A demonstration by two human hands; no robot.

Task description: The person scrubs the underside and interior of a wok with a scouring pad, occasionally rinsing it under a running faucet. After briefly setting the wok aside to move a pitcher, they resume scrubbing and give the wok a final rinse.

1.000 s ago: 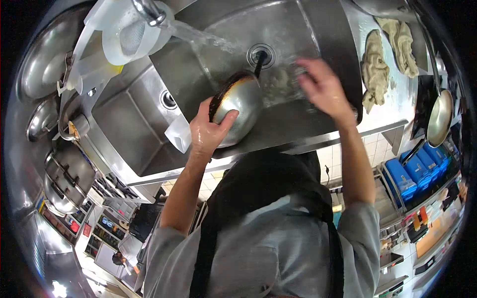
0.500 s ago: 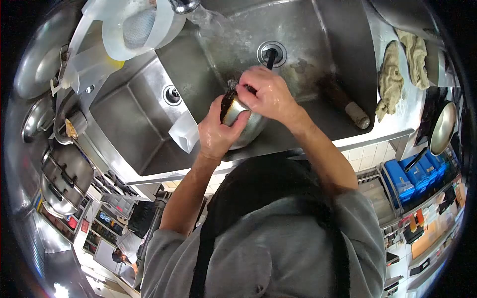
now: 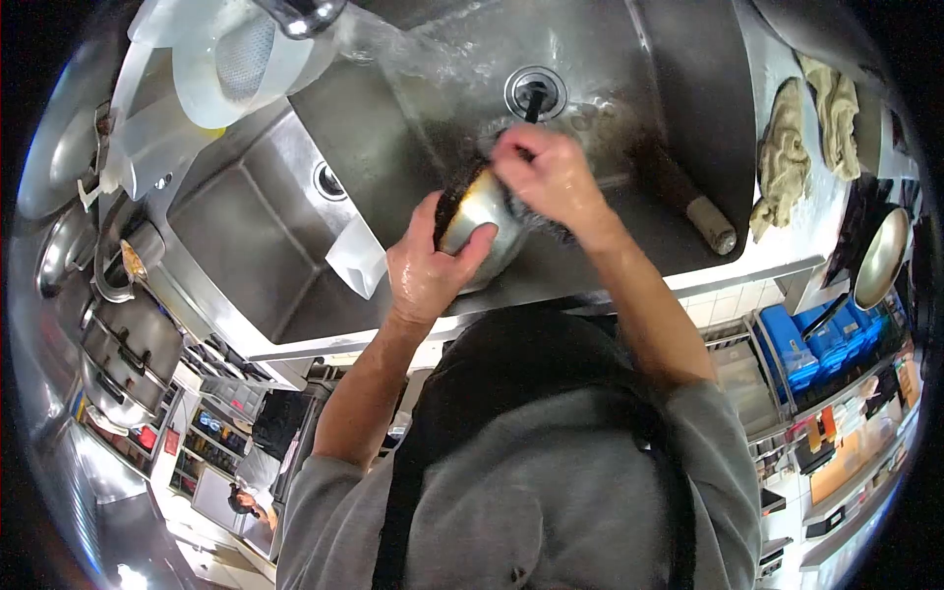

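A metal frying pan [image 3: 484,208] is tilted inside the large sink basin, its side shiny and its rim dark and burnt-looking. Its black handle [image 3: 532,106] points away toward the drain. My left hand [image 3: 423,264] grips the pan's near left edge, thumb pressed on the shiny side. Over the pan's far right part is my right hand [image 3: 551,177], blurred by motion, its fingers closed round a grey scouring pad [image 3: 489,147] that is mostly hidden. Water runs from the faucet [image 3: 303,14] into the basin.
A long brush-like tool with a pale handle [image 3: 710,226] lies in the basin's right side. A white plastic container [image 3: 357,258] sits by the divider. Cloths [image 3: 784,157] rest on the right ledge. Plastic tubs [image 3: 211,64] stand upper left. Another person [image 3: 254,492] is in the background.
My right hand has moved right across the pan, uncovering more of its shiny side. My left hand keeps its hold. More water flows from the faucet.
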